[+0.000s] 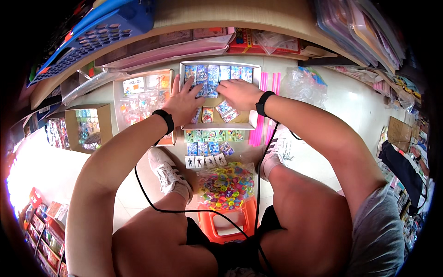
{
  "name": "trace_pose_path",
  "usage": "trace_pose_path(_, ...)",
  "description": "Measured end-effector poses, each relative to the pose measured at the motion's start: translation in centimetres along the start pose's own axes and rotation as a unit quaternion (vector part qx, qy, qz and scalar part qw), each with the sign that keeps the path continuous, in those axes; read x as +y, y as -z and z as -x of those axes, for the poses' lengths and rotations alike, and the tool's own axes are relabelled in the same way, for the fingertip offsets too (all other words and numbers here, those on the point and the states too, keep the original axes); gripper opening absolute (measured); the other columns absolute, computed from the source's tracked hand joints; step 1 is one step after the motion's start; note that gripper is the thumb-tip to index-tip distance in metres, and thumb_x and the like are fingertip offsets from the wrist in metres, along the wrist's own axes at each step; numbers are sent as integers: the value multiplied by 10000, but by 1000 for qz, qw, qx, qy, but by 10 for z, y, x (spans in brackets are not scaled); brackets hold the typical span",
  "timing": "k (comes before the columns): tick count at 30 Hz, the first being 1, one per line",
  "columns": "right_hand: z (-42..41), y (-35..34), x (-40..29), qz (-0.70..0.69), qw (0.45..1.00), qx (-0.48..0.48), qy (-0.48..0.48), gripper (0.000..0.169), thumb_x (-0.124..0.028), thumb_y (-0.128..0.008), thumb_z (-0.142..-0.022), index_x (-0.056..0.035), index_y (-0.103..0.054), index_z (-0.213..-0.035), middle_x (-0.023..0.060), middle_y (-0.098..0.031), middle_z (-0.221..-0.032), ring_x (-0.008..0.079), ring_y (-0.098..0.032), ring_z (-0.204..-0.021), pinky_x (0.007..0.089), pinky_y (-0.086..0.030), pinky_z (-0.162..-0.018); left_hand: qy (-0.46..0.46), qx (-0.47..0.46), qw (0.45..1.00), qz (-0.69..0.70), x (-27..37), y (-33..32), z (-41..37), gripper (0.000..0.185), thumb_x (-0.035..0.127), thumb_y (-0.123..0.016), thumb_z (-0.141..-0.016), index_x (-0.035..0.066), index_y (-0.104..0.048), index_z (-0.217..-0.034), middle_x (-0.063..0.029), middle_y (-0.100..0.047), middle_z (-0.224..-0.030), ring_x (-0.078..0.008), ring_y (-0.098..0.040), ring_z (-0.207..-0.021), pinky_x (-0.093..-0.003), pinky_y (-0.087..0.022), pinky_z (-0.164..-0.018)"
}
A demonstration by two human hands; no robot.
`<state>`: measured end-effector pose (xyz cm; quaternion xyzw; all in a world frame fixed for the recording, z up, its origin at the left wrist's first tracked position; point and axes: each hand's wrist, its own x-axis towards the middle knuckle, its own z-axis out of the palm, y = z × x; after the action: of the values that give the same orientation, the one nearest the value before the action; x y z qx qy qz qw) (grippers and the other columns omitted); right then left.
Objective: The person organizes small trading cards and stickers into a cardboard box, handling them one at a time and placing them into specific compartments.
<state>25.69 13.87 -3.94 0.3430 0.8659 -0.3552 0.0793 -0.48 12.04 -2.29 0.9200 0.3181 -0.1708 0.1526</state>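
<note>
A shallow open cardboard box [256,71] lies on the floor before me, with blue card packs [213,73] in rows along its far side. My left hand [183,105] reaches over its left edge, fingers spread, fingertips on the packs at the left. My right hand [238,93] is bent over the packs near the middle; its fingertips touch them, and whether it grips one is hidden. Nearer in the box lie a red card pack [207,114] and a tilted pack [227,111]. Below the box are green printed strips [214,135], blue packs [202,149] and white figure cards [209,161].
Pink sticks [256,131] lie right of the box, a clear plastic bag [306,86] beyond. At left is a box of bagged trinkets [119,104]. A bag of colourful plastic pieces [226,187] rests by an orange stool [204,221]. A black cable [180,211] crosses my lap. Shelves stand ahead.
</note>
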Motion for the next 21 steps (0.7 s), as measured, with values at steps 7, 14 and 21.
trace_pose_path(7,7,5,28,-202,974,42,-93,313,-17,-506,-904,-46,-587,-1205,161,-627,-1225,380,-604,-1176,459,-508,-991,-10,-13,1000,-5,-2,0,-1,457,248,-722,-870,195,-639,-1316,-137,-429,-1540,-424,-267,-1521,-739,-124,-1212)
trace_pose_path(14,12,6,18,-33,999,18,-29,299,-108,-575,-912,-81,-629,-1205,160,-645,-1188,390,-629,-1146,503,-525,-942,-35,-18,999,-27,-2,-4,-2,617,341,-775,-837,181,-587,-1402,-116,-402,-1583,-378,-248,-1545,-697,-107,-1239)
trace_pose_path(21,6,-9,14,26,999,12,24,347,-106,-635,-892,-56,-598,-1234,129,-589,-1189,347,-603,-1152,468,-511,-989,-54,-12,998,-32,5,-5,-6,839,497,-847,-745,169,-540,-1452,-98,-385,-1600,-353,-252,-1541,-681,-116,-1240)
